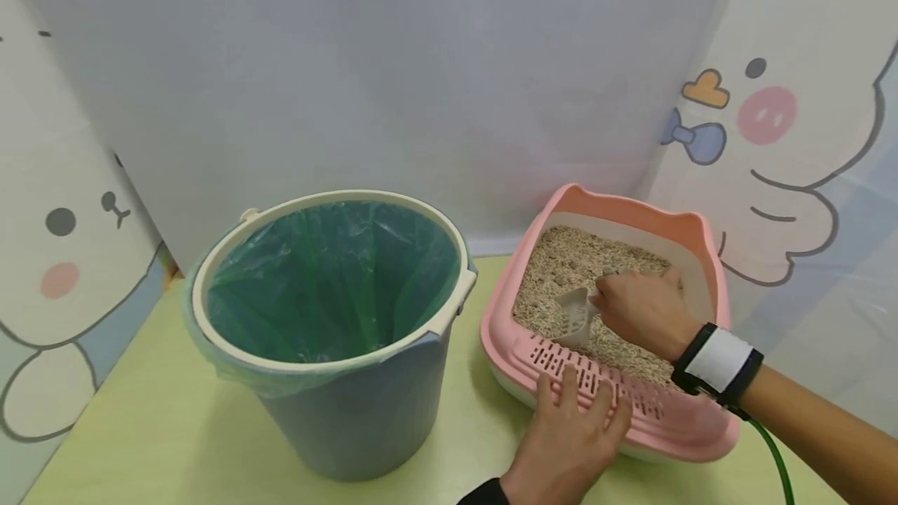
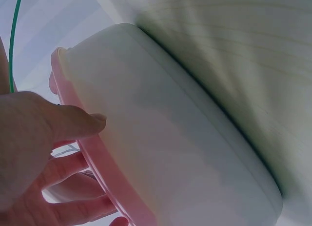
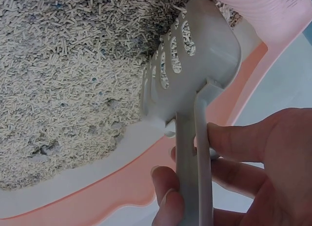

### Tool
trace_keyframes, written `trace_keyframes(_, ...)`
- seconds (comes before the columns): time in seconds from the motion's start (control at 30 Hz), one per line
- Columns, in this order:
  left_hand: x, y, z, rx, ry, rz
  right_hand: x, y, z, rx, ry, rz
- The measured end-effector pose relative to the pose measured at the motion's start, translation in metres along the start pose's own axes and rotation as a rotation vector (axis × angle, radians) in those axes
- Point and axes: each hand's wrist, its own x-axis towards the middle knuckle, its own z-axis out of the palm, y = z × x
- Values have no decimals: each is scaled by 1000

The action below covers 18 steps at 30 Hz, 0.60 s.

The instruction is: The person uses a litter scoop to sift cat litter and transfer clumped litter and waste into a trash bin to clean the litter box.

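You look to be mid-scoop, with emptying left to do as far as I can judge. Your right hand (image 1: 641,306) pinches the handle of the slotted scoop (image 3: 209,55), thumb on one side, curled fingers on the other. Scoop's head is down at the litter (image 1: 561,256), inside the pink-rimmed litter box (image 1: 691,431), near the perforated ledge (image 1: 648,404). Your left hand (image 1: 571,435) grips the box by that ledge: fingers spread over the top, thumb pressed to the outer wall in the left wrist view. Box sits flat on the table (image 1: 456,458). Done so far: scoop in hand, box braced, litter reached. Can't confirm a catch; right wrist view shows only the scoop's back, with pale granules visible through the slots. Litter there has a dark patch beside the scoop, could be shadow, plus small hollows off to one side. The bin (image 1: 358,427) stands apart from the box, with its green liner (image 1: 337,279) folded over the rim. Nothing obvious in the liner, but I can't read the bottom, so can't say whether any load's gone in.
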Motion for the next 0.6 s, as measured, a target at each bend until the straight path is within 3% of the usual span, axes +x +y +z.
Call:
trace_keyframes(0.3,1,1,0,12,-13,4,5,-3,4,31,-19,65)
trace_keyframes(0.6,1,0,-1,8,-61,13,12,-10,13,175,-19,112)
